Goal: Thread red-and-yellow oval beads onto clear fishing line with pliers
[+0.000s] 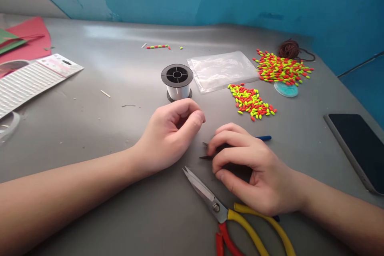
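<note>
My left hand (171, 134) is closed at the middle of the table, thumb pressed against the curled fingers. Whatever it may pinch is hidden or too small to see. Just behind it stands a black-flanged spool (177, 80) of clear line. My right hand (255, 168) arches with its thumb and forefinger together, over a blue-handled tool (264, 138) with two dark pointed tips. The hand hides most of that tool, and I cannot make out what the fingers hold. Below both hands lie scissors (216, 207) with red and yellow handles, blades pointing up-left.
Red and yellow-green oval beads form a near pile (252, 102) and a far pile (282, 68). Between spool and beads lies a clear plastic bag (223, 70). A phone (357, 144) is at right, brown cord (289, 49) at back, a white textured sheet (30, 84) at left.
</note>
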`<action>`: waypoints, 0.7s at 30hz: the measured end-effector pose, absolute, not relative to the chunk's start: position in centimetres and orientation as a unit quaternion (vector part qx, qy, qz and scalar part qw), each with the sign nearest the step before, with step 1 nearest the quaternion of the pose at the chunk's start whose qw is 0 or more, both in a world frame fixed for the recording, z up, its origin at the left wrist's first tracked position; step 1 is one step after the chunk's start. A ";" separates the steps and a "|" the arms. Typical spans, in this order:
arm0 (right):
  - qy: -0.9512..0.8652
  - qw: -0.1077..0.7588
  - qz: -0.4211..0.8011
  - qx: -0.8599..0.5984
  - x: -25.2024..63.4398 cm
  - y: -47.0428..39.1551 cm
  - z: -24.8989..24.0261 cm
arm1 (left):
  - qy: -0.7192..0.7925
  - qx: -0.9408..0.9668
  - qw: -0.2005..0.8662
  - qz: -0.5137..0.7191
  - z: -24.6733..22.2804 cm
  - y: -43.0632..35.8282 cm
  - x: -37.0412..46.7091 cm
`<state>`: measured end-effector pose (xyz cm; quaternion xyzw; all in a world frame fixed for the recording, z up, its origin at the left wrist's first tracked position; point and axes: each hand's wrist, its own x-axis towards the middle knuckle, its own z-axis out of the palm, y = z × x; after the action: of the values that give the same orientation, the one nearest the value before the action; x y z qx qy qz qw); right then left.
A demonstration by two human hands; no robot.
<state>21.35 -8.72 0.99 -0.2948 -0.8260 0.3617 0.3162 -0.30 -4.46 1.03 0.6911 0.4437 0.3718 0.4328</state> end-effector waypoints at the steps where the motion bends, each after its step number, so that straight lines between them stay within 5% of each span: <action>1: -0.825 0.318 0.363 -0.295 21.3 -8.7 1.0 | 0.446 0.692 0.431 0.370 1.1 -4.5 -0.3; 21: -0.874 0.316 0.275 -0.246 21.4 -9.4 1.0 | 0.451 0.700 0.422 0.359 1.3 -4.5 -0.2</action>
<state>21.41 -9.39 1.01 -0.2464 -0.8742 0.2747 0.3156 -0.16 -4.47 1.30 0.6997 0.4509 0.3588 0.4223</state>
